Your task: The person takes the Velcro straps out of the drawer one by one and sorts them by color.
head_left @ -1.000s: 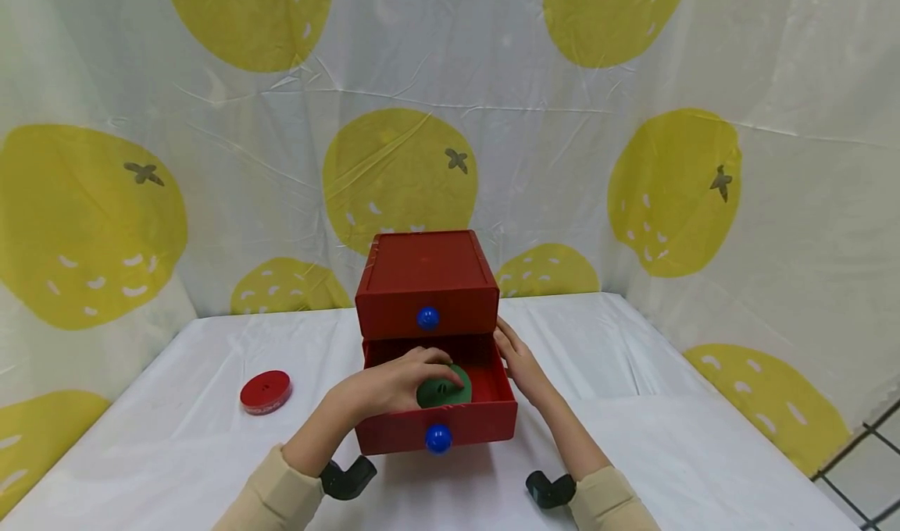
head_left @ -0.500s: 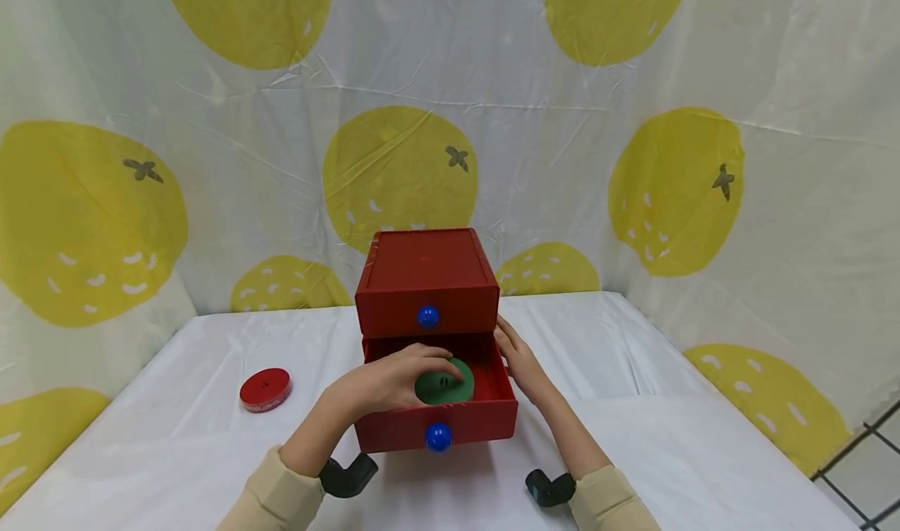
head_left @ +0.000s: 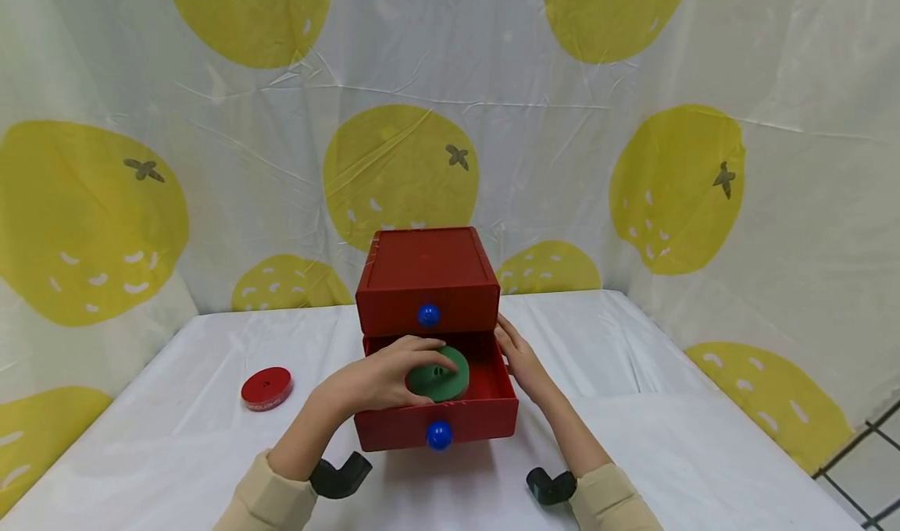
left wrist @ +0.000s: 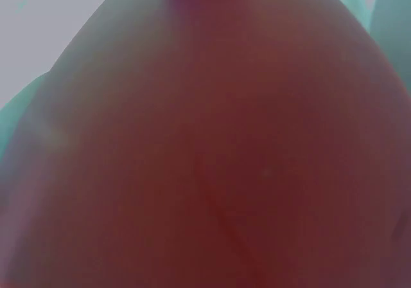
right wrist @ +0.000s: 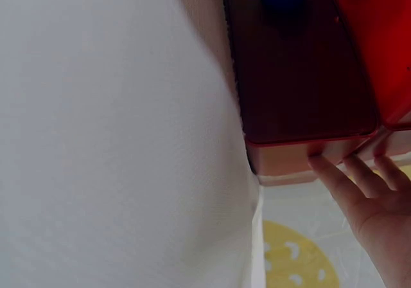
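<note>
A red two-drawer box (head_left: pixel 429 261) stands mid-table in the head view, its lower drawer (head_left: pixel 394 429) pulled out. Over that drawer my left hand (head_left: pixel 383 375) holds a green round disc (head_left: pixel 439 379) by its edges, between thumb and fingers. The disc is slightly tilted and has small holes at its centre. My right hand (head_left: pixel 520 359) rests against the box's right side; in the right wrist view, its straight fingers (right wrist: pixel 337 182) touch the red side wall. A blurred reddish surface (left wrist: pixel 212 140) fills most of the left wrist view, so the hold is hidden there.
A red round disc (head_left: pixel 266 389) lies on the white-covered table (head_left: pixel 176 453), left of the box. Blue round knobs (head_left: pixel 439 436) stick out from both drawer fronts. A white curtain (head_left: pixel 520 164) with yellow fruit prints hangs behind.
My left hand has raised the green disc a little and shifted it slightly left over the drawer. The right hand stays at the box's side.
</note>
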`<state>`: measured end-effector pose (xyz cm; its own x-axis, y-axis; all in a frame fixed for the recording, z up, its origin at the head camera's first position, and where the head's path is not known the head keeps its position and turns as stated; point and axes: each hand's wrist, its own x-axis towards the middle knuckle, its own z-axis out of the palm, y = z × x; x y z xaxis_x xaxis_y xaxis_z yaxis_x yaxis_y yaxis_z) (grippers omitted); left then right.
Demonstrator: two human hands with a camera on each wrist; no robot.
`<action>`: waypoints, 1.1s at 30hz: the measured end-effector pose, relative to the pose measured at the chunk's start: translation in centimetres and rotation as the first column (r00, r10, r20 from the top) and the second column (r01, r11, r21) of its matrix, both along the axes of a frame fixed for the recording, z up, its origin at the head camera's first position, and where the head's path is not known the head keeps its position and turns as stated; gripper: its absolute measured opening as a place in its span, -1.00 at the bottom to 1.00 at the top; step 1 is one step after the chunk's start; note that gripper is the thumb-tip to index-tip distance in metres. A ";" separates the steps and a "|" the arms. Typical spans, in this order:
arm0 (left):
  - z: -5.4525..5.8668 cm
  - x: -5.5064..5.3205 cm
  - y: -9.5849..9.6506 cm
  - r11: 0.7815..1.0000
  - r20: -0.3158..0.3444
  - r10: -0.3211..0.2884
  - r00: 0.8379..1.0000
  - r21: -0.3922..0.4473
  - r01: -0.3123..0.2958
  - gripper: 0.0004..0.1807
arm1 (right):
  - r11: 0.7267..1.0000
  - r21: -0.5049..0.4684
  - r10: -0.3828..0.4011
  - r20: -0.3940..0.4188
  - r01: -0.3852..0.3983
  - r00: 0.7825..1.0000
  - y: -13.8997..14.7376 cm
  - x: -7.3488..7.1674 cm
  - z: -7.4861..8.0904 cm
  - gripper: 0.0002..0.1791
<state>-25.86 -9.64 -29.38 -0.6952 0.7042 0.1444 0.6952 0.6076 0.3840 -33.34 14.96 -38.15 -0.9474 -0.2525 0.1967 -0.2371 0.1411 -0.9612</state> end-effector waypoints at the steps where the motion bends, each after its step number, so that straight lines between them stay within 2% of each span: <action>1: 0.0 0.1 -0.1 1.000 -0.007 -0.001 1.000 0.003 0.001 -0.51 | 1.000 0.000 -0.001 0.002 0.001 1.000 0.0 0.0 0.0 -0.39; 9: 0.2 1.0 -0.8 0.999 -0.037 0.042 0.998 0.011 -0.042 -0.49 | 1.000 -0.006 -0.002 0.010 0.003 1.000 0.0 0.0 -0.2 -0.40; 18: 0.6 2.0 -1.5 0.999 -0.184 0.041 0.982 -0.007 -0.043 -0.50 | 1.000 -0.004 -0.006 -0.003 0.006 1.000 0.0 0.1 -0.3 -0.40; 22: 0.5 2.0 -1.9 0.999 -0.267 0.040 0.963 -0.005 -0.043 -0.51 | 1.000 -0.014 -0.001 0.003 0.001 1.000 0.0 0.0 -0.1 -0.40; 26: 0.3 2.0 -2.2 0.999 -0.347 0.031 0.937 -0.003 -0.034 -0.51 | 1.000 -0.008 0.002 0.000 -0.002 1.000 0.0 0.1 0.1 -0.40; 33: 0.2 2.4 -3.0 0.999 -0.426 0.047 0.903 0.037 -0.035 -0.50 | 1.000 0.011 -0.003 -0.001 0.003 1.000 0.0 0.1 0.1 -0.41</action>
